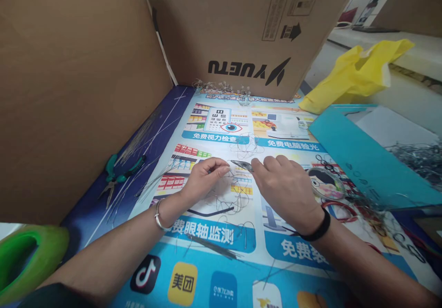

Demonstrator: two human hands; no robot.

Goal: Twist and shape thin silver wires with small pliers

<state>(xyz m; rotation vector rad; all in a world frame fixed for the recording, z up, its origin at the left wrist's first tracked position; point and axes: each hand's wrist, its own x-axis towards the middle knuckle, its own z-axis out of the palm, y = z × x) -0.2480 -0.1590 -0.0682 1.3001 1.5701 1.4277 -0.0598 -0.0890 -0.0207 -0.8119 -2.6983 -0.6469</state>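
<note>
My left hand (207, 177) is closed in a pinch on a thin wire, which is hard to see against the printed sheet. My right hand (285, 188) is wrapped round a pair of pliers (242, 165), their metal jaws pointing left, close to my left fingertips. The pliers' handles are hidden in my palm. Just below the hands are loose loops of thin wire (238, 197), and more bent wire (248, 147) lies just beyond. A bundle of straight wires (216, 247) rests nearer to me.
Cardboard panels (228, 27) stand at the left and back. Teal-handled pliers (119, 174) and straight wires (141, 133) lie left. At the right are a blue box (359, 156) with tangled wire, a yellow bag (359, 75) and rings (340, 211). Green tape (51, 252) sits front left.
</note>
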